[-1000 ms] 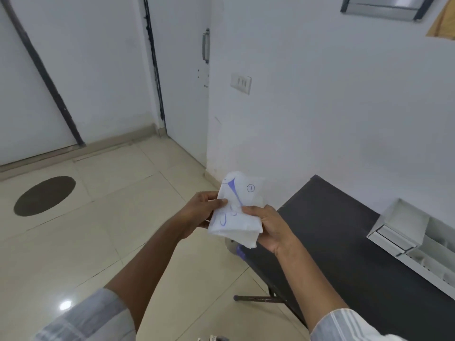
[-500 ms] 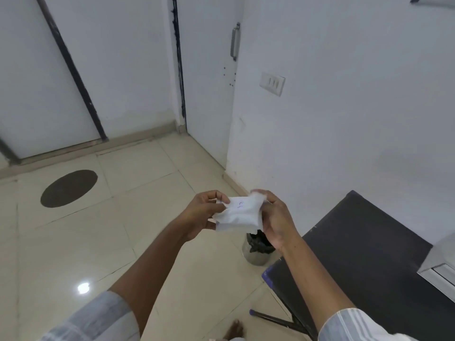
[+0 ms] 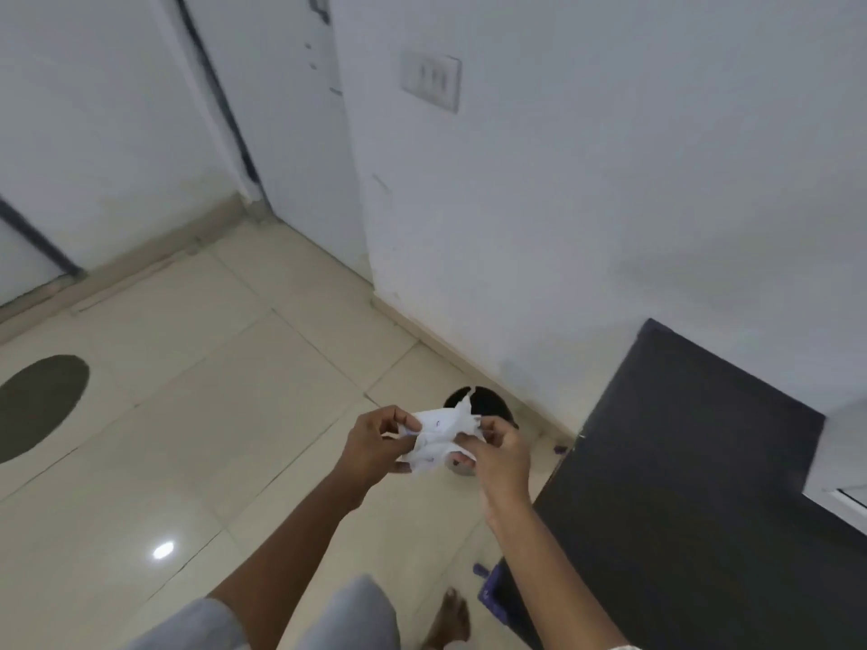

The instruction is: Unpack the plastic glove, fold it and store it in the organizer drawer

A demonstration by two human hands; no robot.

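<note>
A crumpled white paper wrapper (image 3: 438, 436) with blue print is held between both hands above the floor. My left hand (image 3: 375, 438) pinches its left side and my right hand (image 3: 497, 450) pinches its right side. The wrapper hangs directly over a small bin (image 3: 488, 405) lined with a black bag. Just a white corner of the organizer (image 3: 844, 480) shows at the right edge, on the black table (image 3: 680, 485). No plastic glove is visible.
The black table stands against the white wall at the right. Beige floor tiles carry a dark round mat (image 3: 37, 405) at the left. A white door (image 3: 281, 110) and a wall switch (image 3: 431, 82) are behind. My bare foot (image 3: 448, 616) is by the table leg.
The view has tilted down and swung left, so the organizer has nearly left the frame. The wrapper has been scrunched smaller and now hangs over the bin.
</note>
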